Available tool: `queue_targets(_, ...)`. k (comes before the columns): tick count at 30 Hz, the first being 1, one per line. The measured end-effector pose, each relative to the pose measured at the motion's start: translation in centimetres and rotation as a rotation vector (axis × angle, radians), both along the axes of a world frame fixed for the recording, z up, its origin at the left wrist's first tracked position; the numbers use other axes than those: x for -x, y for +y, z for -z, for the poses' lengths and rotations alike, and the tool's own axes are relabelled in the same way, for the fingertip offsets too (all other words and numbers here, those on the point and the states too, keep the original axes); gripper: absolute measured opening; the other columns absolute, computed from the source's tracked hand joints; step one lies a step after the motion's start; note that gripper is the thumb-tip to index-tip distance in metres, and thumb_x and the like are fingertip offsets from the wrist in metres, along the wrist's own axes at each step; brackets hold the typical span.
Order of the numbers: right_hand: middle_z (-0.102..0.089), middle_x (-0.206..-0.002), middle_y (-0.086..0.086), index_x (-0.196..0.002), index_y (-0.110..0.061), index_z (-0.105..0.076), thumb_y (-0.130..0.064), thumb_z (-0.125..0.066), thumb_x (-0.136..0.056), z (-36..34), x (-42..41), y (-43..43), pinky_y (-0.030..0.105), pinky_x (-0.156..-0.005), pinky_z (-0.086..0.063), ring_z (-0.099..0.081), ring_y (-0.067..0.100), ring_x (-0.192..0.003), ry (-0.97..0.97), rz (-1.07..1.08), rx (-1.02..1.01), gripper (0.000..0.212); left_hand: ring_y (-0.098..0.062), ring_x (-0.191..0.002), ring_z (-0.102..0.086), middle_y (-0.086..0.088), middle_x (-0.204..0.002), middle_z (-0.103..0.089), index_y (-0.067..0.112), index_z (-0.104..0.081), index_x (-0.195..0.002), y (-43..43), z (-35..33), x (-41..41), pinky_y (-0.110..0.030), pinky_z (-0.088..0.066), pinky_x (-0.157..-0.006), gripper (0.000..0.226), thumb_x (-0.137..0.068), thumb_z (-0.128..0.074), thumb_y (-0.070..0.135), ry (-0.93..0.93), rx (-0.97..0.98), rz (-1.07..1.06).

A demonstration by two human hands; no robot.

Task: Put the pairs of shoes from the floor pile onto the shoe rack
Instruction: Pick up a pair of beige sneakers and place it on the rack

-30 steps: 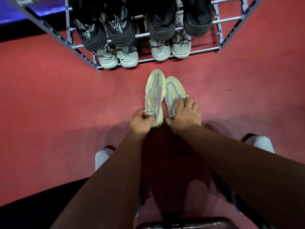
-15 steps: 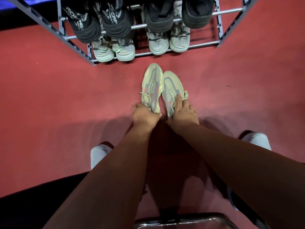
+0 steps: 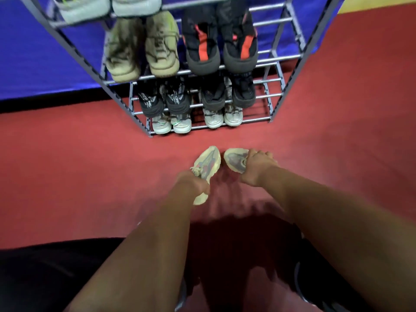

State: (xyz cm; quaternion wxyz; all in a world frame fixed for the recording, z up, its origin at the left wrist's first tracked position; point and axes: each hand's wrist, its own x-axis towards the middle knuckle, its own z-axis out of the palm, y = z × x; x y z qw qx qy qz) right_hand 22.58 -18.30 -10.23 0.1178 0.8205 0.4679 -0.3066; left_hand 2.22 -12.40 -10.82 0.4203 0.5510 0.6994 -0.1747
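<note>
Gripping one pale shoe in each hand, you are working the pickup-and-carry step for this pair. Your left hand point(image 3: 193, 184) is closing around the left shoe point(image 3: 206, 167) near its laces, heel poking out below your fist. Your right hand point(image 3: 256, 168) is clamping over the top of the right shoe point(image 3: 235, 159), toe pointing away from you. Both shoes look tilted and seem to be off the red floor point(image 3: 90, 176), though blur makes contact hard to judge. Ahead of both hands, the shoe rack point(image 3: 275, 91) is standing with pairs on every visible shelf; open bar space is showing beyond your right hand. Next move probably calls for carrying both forward and setting them side by side there.
</note>
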Motion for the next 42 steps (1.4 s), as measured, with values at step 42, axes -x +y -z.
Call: queue_targets(42, -0.064, -0.123, 0.0, -0.134, -0.031, -0.057, -0.047, -0.071, -0.065, -28.7, -8.4, 14.3, 0.038, -0.094, -0.052, -0.06, 0.031, -0.118, 0.301, 0.476, -1.153, 0.072, -0.029, -0.075, -0.061, -0.011, -0.102, -0.061, 0.01, -0.058, -0.094, 14.0, -32.4, -13.3, -0.032, -0.042, -0.057, 0.043, -0.063, -0.071, 0.036, -0.401, -0.977, -0.043)
